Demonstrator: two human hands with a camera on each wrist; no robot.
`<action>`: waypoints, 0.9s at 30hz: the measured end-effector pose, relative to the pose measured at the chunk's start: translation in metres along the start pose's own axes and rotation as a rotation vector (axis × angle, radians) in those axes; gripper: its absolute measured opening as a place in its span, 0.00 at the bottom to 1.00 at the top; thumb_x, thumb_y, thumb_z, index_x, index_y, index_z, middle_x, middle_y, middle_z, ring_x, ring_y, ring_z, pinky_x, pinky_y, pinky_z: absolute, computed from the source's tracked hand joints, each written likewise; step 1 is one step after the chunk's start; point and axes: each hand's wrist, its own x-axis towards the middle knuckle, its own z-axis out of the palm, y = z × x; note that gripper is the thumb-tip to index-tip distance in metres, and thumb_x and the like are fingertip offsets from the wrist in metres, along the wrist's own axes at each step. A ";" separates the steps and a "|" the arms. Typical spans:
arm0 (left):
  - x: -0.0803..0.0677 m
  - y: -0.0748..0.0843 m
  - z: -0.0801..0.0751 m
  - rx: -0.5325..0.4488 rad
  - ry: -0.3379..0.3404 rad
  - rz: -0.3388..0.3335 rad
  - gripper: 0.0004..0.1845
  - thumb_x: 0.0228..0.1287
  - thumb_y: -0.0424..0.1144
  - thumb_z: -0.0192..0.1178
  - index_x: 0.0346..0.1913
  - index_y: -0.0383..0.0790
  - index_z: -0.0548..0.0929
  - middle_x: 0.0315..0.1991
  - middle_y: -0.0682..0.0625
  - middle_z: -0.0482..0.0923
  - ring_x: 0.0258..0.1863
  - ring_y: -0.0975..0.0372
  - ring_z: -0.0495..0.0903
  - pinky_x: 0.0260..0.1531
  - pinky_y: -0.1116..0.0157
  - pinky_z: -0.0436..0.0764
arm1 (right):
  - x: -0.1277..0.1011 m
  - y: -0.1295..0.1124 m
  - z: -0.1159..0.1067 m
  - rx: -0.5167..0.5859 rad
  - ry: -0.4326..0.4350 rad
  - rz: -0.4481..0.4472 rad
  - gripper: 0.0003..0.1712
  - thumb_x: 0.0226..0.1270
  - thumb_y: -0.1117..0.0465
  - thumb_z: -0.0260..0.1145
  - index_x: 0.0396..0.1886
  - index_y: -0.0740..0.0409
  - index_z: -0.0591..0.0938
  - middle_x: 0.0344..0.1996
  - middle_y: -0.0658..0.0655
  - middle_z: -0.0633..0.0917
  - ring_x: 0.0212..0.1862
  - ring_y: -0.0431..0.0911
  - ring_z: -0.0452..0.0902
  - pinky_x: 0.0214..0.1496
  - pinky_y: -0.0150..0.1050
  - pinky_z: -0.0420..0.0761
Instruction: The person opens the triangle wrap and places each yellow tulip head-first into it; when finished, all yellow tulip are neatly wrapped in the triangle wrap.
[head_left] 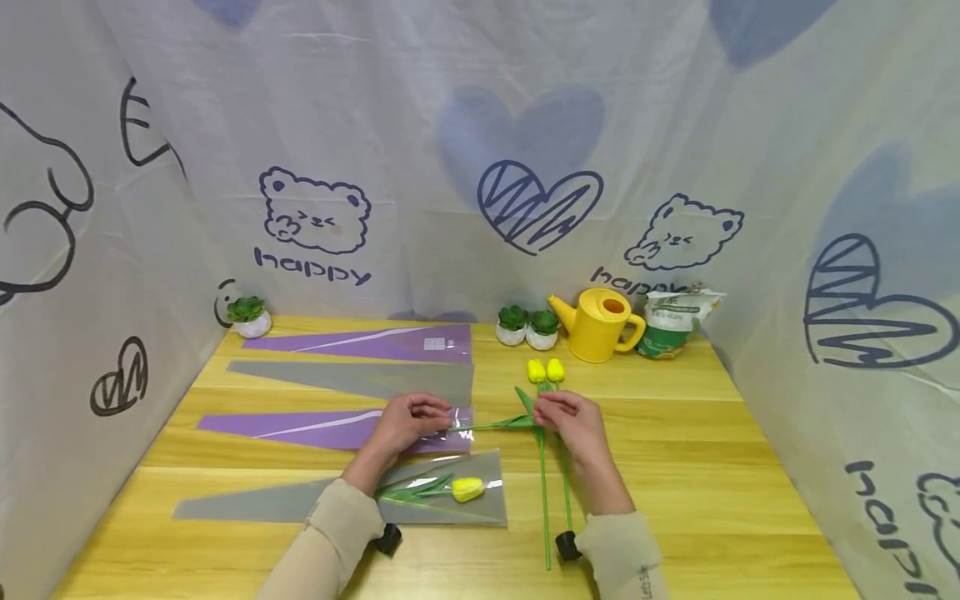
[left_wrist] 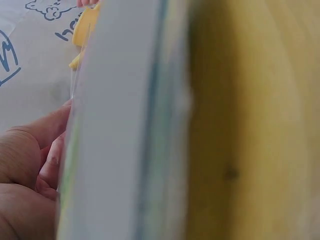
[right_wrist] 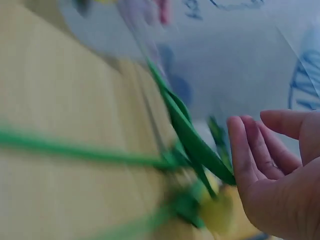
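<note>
My left hand pinches the wide clear end of the lower purple flower sleeve. In the left wrist view, clear film crosses in front of the left fingers. My right hand holds an artificial tulip by its upper part, its head hidden behind the fingers. The green stem runs level leftward to the sleeve's mouth; whether its tip is inside, I cannot tell. Two yellow tulips lie with stems toward me, beneath the right hand. Closest to me, a grey sleeve contains another yellow tulip.
Farther back lie another grey sleeve and a purple sleeve. Along the back stand potted succulents, a yellow watering can and a green-white bag. A lone succulent stands back left. Printed cloth walls surround the wooden table.
</note>
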 end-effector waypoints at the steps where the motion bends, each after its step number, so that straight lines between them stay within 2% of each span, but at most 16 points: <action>1: 0.000 0.000 0.000 0.000 0.000 0.002 0.16 0.59 0.29 0.75 0.49 0.27 0.87 0.39 0.41 0.91 0.31 0.67 0.86 0.30 0.71 0.80 | 0.003 -0.004 -0.007 -0.031 0.023 -0.019 0.16 0.73 0.68 0.67 0.57 0.73 0.83 0.44 0.65 0.89 0.42 0.46 0.89 0.50 0.40 0.88; 6: 0.003 -0.002 -0.002 0.001 -0.003 0.009 0.15 0.59 0.29 0.74 0.49 0.27 0.87 0.38 0.42 0.91 0.31 0.67 0.86 0.30 0.71 0.80 | 0.016 -0.009 -0.042 -0.310 0.108 -0.108 0.15 0.74 0.62 0.68 0.55 0.66 0.86 0.47 0.62 0.88 0.48 0.48 0.83 0.49 0.37 0.83; 9: 0.003 -0.002 -0.002 -0.003 -0.002 0.004 0.15 0.59 0.28 0.74 0.48 0.27 0.87 0.38 0.43 0.91 0.31 0.67 0.86 0.30 0.71 0.80 | 0.022 0.000 -0.053 -0.423 0.076 -0.098 0.16 0.75 0.61 0.67 0.56 0.64 0.86 0.51 0.64 0.87 0.53 0.53 0.80 0.49 0.37 0.81; 11: 0.003 -0.002 -0.002 -0.002 -0.006 0.005 0.15 0.59 0.28 0.74 0.49 0.27 0.87 0.38 0.43 0.91 0.31 0.67 0.86 0.30 0.71 0.80 | 0.026 0.008 -0.057 -0.477 0.027 -0.079 0.15 0.75 0.61 0.67 0.56 0.63 0.86 0.52 0.64 0.87 0.55 0.56 0.80 0.52 0.41 0.81; 15: 0.001 -0.001 -0.002 -0.006 -0.004 -0.010 0.14 0.59 0.28 0.74 0.49 0.28 0.88 0.37 0.44 0.91 0.31 0.67 0.87 0.31 0.71 0.81 | 0.031 0.022 -0.060 -0.520 -0.073 -0.073 0.13 0.73 0.61 0.70 0.53 0.61 0.88 0.55 0.62 0.87 0.61 0.58 0.80 0.64 0.52 0.78; 18: -0.001 0.000 -0.001 -0.008 -0.001 -0.010 0.15 0.60 0.28 0.74 0.49 0.27 0.87 0.38 0.42 0.91 0.31 0.66 0.87 0.31 0.71 0.81 | 0.033 0.027 -0.061 -0.539 -0.112 -0.101 0.11 0.71 0.61 0.71 0.50 0.59 0.90 0.55 0.61 0.87 0.63 0.59 0.79 0.69 0.56 0.75; 27: -0.001 -0.001 -0.002 0.005 0.000 -0.003 0.15 0.60 0.28 0.73 0.49 0.27 0.87 0.40 0.40 0.91 0.32 0.66 0.86 0.31 0.71 0.80 | 0.032 0.029 -0.061 -0.667 -0.159 -0.158 0.02 0.67 0.61 0.74 0.37 0.54 0.92 0.51 0.58 0.85 0.59 0.57 0.77 0.68 0.61 0.73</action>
